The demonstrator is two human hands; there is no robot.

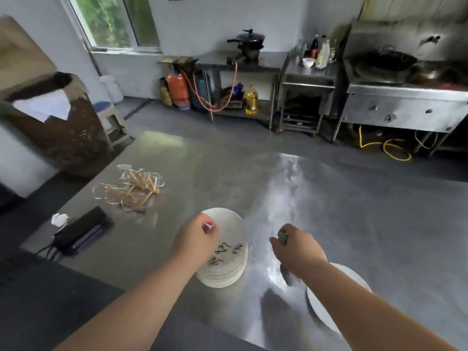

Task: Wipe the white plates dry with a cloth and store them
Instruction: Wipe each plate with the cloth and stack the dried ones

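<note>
Your left hand (195, 239) curls on the rim of the top plate (229, 224) — white, with dark writing — atop the stack (222, 277) on the steel desk (202, 173); your right hand (298, 249) grips a grey cloth (283, 238).

- table (202, 173): stainless steel, brushed and smooth, soft sheen, bright glare streak right of centre.
- stack of plates (228, 269): white glazed ware, smooth, glossy, dark brush marks on top.
- single plate (319, 307), near right: white, same gloss.
- cloth (287, 274): grey fabric, matt.
- racks (131, 188), left: thin bright wire on pale wood sticks.
- black case (81, 230), near left: matt.
- wad (59, 219): crumpled white paper.
- floor (379, 198): grey, matt.
- far counters (405, 107): stainless steel, dull shine.
</note>
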